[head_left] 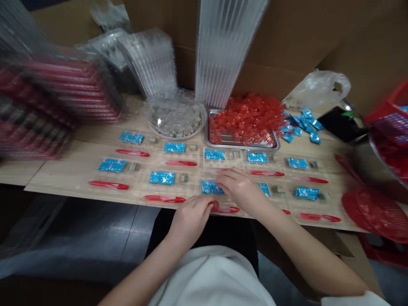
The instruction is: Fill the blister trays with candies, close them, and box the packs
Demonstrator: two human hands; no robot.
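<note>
At the table's near edge, my left hand [194, 216] is closed, its thumb and fingertips pinching a small red piece [214, 205]. That piece overlaps the left end of a slim red pen-like item [230, 209]. My right hand [239, 189] reaches over from the right, fingertips bunched at the right end of a blue printed packet [210, 187]. Whether anything is between those fingertips is hidden. Around both hands lie clear plastic trays in two rows, each with a blue packet [162, 177], a small striped block [183, 178] and a red pen-like item [164, 199].
Behind the rows stand a round dish [178, 135] of small wrapped blocks and a metal tray [242, 145] heaped with red pieces [251, 114]. Tall stacks of clear trays [223, 51] rise behind. Filled stacks [73, 89] stand left; a metal bowl [366, 161] and red basket [376, 212] stand right.
</note>
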